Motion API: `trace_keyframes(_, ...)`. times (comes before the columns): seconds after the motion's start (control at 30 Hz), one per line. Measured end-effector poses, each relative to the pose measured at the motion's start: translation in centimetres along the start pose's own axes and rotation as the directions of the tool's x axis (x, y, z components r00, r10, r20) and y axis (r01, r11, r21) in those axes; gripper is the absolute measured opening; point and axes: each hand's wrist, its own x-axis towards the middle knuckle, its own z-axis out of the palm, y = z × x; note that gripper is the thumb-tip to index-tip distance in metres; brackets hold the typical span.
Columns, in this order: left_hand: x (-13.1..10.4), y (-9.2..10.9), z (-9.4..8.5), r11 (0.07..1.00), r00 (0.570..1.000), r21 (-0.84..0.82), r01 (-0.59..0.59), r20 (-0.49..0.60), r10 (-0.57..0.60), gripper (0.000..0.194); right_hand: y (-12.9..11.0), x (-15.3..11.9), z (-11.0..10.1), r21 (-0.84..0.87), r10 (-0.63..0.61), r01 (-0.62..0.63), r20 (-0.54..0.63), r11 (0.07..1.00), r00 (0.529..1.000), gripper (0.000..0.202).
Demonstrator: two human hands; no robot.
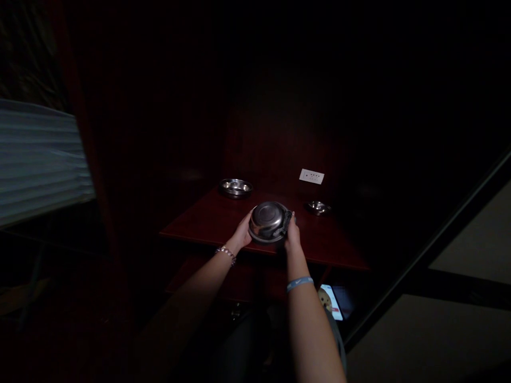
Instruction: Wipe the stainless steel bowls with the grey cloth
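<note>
A shiny metal bowl (266, 219) is held up above the front edge of the dark red shelf (199, 221), its rounded underside turned toward me. My left hand (243, 232) grips the bowl's left rim, with the fingers mostly hidden behind it. On the other side, my right hand (293, 233) is closed on the bowl's right edge. Between that hand and the metal there is a dark grey, textured cloth or scrubber (282, 224), whose exact kind I cannot make out.
Behind the left hand stands a wider metal bowl (236, 188). A smaller metal bowl (318, 208) sits at the right, below a white socket panel (312, 176) on the back wall. A lit phone screen (330, 302) shows lower right. Dark panels enclose the sides.
</note>
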Motion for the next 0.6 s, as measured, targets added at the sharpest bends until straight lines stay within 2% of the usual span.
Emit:
trace_keyframes(0.2, -0.5, 0.4, 0.1, 0.998, 0.999, -0.04, -0.048, 0.024, 0.049, 0.045, 1.0, 0.8, 0.0, 0.083, 0.056, -0.054, -0.019, 0.995, 0.998, 0.054)
trace_keyframes(0.37, -0.4, -0.2, 0.0, 1.0, 0.998, 0.027, -0.001, 0.067, -0.001, 0.037, 1.7, 0.7, 0.4, 0.101, -0.008, 0.01, -0.012, 0.995, 1.0, 0.06)
trace_keyframes(0.47, -0.1, -0.8, -0.4, 0.996, 0.999, 0.085, -0.008, 0.046, 0.004, 0.033, 2.0, 0.5, 0.7, 0.137, -0.032, 0.032, 0.002, 0.99, 0.999, 0.06)
trace_keyframes(0.6, 0.2, -1.2, -0.8, 0.995, 0.999, 0.099, -0.033, -0.004, 0.033, 0.035, 1.9, 0.2, 1.0, 0.188, 0.014, -0.01, -0.016, 0.982, 1.0, 0.057)
